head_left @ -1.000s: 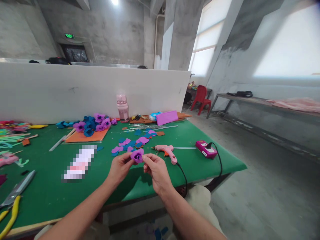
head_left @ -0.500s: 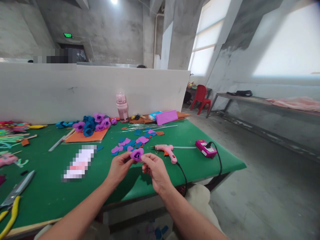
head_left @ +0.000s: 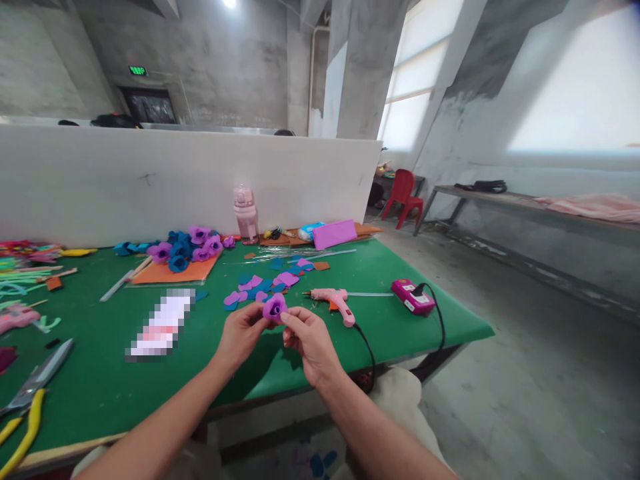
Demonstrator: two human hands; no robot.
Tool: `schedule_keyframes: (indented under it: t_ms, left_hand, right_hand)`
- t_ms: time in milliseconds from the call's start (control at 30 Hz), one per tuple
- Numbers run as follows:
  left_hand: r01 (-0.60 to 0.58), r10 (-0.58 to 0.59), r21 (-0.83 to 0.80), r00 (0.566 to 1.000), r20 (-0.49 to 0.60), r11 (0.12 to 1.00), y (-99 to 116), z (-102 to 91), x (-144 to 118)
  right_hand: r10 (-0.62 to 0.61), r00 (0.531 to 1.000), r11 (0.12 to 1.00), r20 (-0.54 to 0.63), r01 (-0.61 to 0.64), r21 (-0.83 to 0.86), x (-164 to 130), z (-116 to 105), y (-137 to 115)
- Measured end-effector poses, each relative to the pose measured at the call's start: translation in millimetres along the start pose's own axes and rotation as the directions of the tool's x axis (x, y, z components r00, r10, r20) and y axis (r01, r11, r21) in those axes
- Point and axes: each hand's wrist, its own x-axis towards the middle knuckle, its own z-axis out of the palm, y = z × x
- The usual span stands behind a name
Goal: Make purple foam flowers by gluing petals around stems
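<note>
Well to the left of the pink, pistol-shaped plastic glue gun (head_left: pixel 334 297), on the green-topped table (head_left: pixel 115 387): metal scissors with yellow handles (head_left: pixel 31 392). Left of the gun and farther back: heap of purple and blue layered flowers (head_left: pixel 180 250) on a flat orange sheet (head_left: pixel 199 273). Left of the gun, slightly nearer: the person's left hand (head_left: pixel 243 330), thumb and fingers pinched closed at the flower's left side. Just left of the gun's nozzle, held up between both hands: one purple, cup-shaped flower of thin sheet material (head_left: pixel 275 307). Handling, as judged: very light, soft, easily creased; best taken low at the base, since squeezed petals could flatten or loosen. Nearer than the gun: the right hand (head_left: pixel 313 340), thumb and forefinger closed on the right petal edge, other fingers curled. Right of the gun: magenta box with a black plug (head_left: pixel 413 297).
</note>
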Motion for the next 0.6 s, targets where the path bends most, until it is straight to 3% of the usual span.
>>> schedule_keyframes:
  t_ms: [267,600]
  left_hand:
    - [0.005,-0.005,0.018,1.0,-0.007,1.0,1.0,0.0,-0.2]
    - [0.04,-0.04,-0.025,0.999,0.015,0.999,0.1,1.9,0.6]
  right_hand:
    - [-0.026,0.999,0.999,-0.042,0.027,0.019,0.5,-0.4,-0.6]
    - [-0.021,1.0,0.979,0.0,0.02,0.201,0.3,-0.7,-0.1]
